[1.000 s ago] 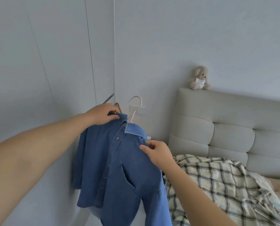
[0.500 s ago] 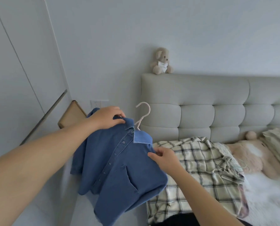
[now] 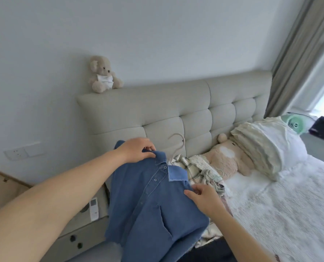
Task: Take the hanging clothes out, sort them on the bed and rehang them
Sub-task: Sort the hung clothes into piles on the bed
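Observation:
A blue denim shirt on a pale hanger hangs between my hands over the left side of the bed. My left hand grips the shirt at the collar and left shoulder. My right hand pinches the right shoulder seam. The hanger's hook sticks up behind the collar. Under and behind the shirt lies a checked shirt with other clothes, mostly hidden.
A padded headboard carries a small teddy bear. A plush toy and pillows lie at the head of the bed. A bedside table with a remote stands left; curtain and fan at right.
I have turned right from the wardrobe towards the bed, carrying the denim shirt with both hands. It now hangs lower over the clothes on the bed. Both grips are unchanged.

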